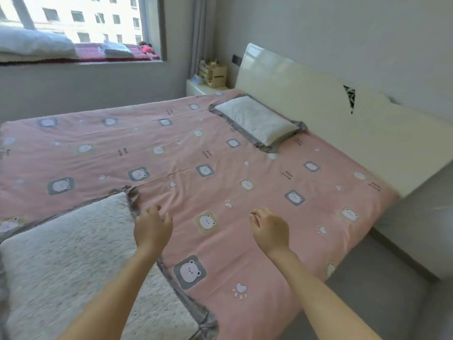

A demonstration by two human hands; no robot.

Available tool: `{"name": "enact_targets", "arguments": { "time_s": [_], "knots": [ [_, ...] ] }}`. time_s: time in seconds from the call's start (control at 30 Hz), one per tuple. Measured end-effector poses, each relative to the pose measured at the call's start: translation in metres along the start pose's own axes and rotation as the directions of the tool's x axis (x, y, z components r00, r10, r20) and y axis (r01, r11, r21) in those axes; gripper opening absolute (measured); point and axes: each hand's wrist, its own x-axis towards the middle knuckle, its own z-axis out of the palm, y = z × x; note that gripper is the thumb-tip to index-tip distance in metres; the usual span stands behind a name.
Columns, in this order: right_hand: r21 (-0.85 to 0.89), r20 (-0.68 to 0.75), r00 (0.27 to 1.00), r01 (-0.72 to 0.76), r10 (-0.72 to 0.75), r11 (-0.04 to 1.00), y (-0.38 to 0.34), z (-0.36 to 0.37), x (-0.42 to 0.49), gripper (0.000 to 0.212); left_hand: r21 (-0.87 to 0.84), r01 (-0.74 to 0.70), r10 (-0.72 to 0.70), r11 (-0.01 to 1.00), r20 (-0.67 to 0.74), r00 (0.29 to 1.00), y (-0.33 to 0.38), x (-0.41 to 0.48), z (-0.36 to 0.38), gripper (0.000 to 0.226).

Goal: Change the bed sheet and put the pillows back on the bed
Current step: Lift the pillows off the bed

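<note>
Pink sheet [220,148]; over it — left hand [153,228], right hand [269,229], empty

A grey curtain [201,33] is hanging beside the window [81,18], which is looking out on a pale building [98,15]. White bedding [34,44], a folded cloth [116,50] and a small red thing [146,48] are lying on the maroon sill mat [88,51]. A wooden organizer [213,72] is standing on the white nightstand [198,89]. A dark wall switch [236,59] is sitting just behind it.

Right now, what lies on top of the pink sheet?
Two pillows: the far pillow by the headboard, the near pillow beside the left hand. The sheet under them is hidden.
</note>
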Motion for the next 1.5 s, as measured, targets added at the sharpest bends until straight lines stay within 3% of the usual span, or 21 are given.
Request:
{"name": "enact_targets", "arguments": {
  "time_s": [0.1,0.23,0.37,0.57,0.73,1.0,1.2,1.33,1.5],
  "knots": [
    [-0.023,-0.057,0.995,-0.083,0.081,0.996,0.069,-0.055,0.001,0.038,-0.056,-0.144,0.146,0.988,0.048,0.988,0.086,-0.008,0.041,0.037],
    [-0.008,-0.130,0.970,-0.209,0.206,0.978,0.173,-0.124,-0.005,0.020,-0.126,-0.254,0.272,0.959,0.148,0.951,0.203,-0.035,0.108,0.034],
    [0.046,-0.092,0.939,-0.328,0.331,0.944,0.277,-0.184,-0.009,0.021,-0.248,-0.292,0.349,0.924,0.228,0.909,0.311,-0.074,0.176,0.018],
    [0.131,0.208,0.884,-0.449,0.418,0.884,0.421,-0.246,-0.001,0.022,-0.377,-0.043,0.240,0.925,0.492,0.837,0.428,-0.131,0.270,0.015],
    [0.144,0.274,0.835,-0.526,0.477,0.838,0.511,-0.267,0.016,0.026,-0.426,0.106,0.215,0.898,0.638,0.739,0.506,-0.142,0.329,0.011],
    [0.141,0.344,0.788,-0.580,0.510,0.802,0.636,-0.265,0.111,0.020,-0.487,0.193,0.238,0.852,0.688,0.686,0.631,-0.086,0.439,0.013],
    [0.090,0.426,0.741,-0.606,0.519,0.791,0.713,-0.269,0.219,0.019,-0.498,0.279,0.197,0.821,0.705,0.681,0.724,-0.021,0.501,0.012],
    [0.087,0.429,0.761,-0.571,0.486,0.816,0.765,-0.260,0.312,0.022,-0.495,0.297,0.159,0.816,0.688,0.708,0.777,0.028,0.542,0.012],
    [0.084,0.542,0.773,-0.441,0.330,0.894,0.807,-0.229,0.434,0.021,-0.475,0.365,0.023,0.801,0.633,0.774,0.808,0.084,0.584,0.012]
  ]
}}
